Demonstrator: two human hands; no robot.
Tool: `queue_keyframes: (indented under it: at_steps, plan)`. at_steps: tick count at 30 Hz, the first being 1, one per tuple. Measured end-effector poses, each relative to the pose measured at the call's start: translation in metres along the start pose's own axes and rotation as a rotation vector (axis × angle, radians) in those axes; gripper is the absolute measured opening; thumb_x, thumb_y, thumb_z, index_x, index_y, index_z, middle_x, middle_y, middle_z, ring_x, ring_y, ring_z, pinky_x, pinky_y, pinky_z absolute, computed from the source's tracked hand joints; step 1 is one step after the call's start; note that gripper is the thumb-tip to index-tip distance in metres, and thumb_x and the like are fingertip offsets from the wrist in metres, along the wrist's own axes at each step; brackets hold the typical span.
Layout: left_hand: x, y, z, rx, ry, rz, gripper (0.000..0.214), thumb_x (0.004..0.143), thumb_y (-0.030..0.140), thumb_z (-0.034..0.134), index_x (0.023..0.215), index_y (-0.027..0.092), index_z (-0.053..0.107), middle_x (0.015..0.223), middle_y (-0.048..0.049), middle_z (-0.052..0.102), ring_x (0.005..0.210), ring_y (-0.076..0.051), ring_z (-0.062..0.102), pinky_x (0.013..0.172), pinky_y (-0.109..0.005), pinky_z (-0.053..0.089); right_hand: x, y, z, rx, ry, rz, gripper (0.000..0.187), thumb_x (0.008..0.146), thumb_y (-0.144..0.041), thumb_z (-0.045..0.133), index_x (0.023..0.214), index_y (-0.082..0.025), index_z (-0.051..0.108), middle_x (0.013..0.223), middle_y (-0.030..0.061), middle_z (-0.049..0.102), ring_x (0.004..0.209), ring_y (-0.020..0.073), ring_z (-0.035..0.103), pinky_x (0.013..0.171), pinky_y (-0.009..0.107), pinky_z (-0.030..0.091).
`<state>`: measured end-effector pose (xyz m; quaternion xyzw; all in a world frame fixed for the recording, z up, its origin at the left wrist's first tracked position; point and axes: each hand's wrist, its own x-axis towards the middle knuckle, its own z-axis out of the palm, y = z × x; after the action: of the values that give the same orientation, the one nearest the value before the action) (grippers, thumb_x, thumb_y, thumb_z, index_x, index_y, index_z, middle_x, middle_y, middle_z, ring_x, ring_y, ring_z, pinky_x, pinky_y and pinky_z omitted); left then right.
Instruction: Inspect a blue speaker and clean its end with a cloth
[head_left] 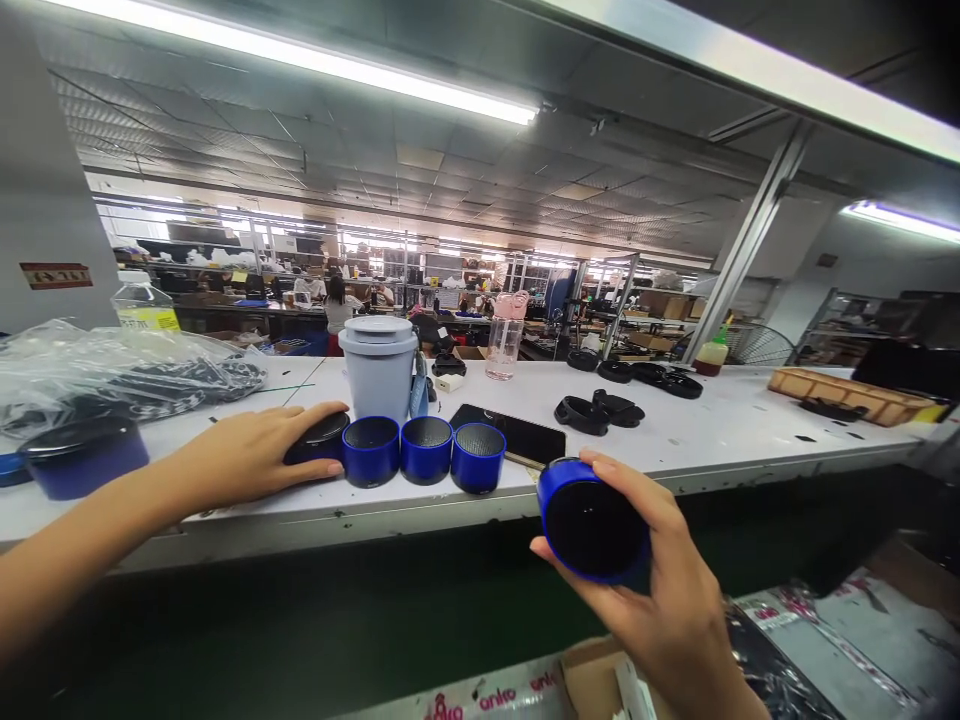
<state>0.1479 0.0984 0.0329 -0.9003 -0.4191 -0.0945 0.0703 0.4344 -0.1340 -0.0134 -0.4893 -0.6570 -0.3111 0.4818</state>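
- three blue round speakers stand in a row along the near edge of the white tabletop, touching side by side, mesh faces up; these look already placed.
- the left hand lies flat at the left end of that row, its fingers spread loosely over a dark-topped speaker that touches the first blue one; whether it is gripped or only steadied, i cannot tell.
- the right hand holds a fourth blue speaker off the tabletop, out in front of the near edge, fingers curled around its rim, dark face tilted toward the camera; it has not joined the row.
- a black phone lies just right of the row, a grey lidded cup stands behind it.
- a larger dark blue cylinder sits near the left edge.
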Motion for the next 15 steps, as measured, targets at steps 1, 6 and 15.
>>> queue_keyframes:
  at_steps: [1, 6, 15]
  plan:
    - [0.0, 0.001, -0.001, 0.007, -0.028, 0.006, 0.076, 0.079, 0.073, 0.043, 0.142, 0.033, 0.035, 0.125, -0.0109, 0.064, 0.107, -0.033, 0.063, 0.088, -0.045, 0.049, 0.0, -0.001, 0.0, -0.002, -0.007, 0.007, 0.068, 0.075, -0.018, 0.077, 0.134, -0.014, 0.041, 0.124, 0.0106, 0.056, 0.116, 0.0211, 0.054, 0.103, 0.033, 0.042]
    - [-0.004, 0.01, -0.01, 0.011, -0.074, 0.032, 0.076, 0.085, 0.071, 0.032, 0.144, 0.024, 0.031, 0.128, -0.0167, 0.061, 0.108, -0.036, 0.061, 0.088, -0.047, 0.047, 0.002, -0.007, 0.0, 0.017, -0.05, 0.016, 0.067, 0.077, -0.023, 0.076, 0.133, -0.014, 0.041, 0.122, 0.0105, 0.056, 0.115, 0.0213, 0.053, 0.104, 0.031, 0.041]
    - [-0.003, 0.014, -0.012, 0.031, -0.087, 0.013, 0.074, 0.085, 0.07, 0.034, 0.144, 0.024, 0.031, 0.127, -0.0155, 0.061, 0.109, -0.036, 0.061, 0.088, -0.047, 0.047, 0.002, -0.01, 0.002, 0.025, -0.065, 0.083, 0.07, 0.076, -0.032, 0.077, 0.134, -0.015, 0.042, 0.12, 0.0085, 0.058, 0.112, 0.0185, 0.055, 0.103, 0.026, 0.041]
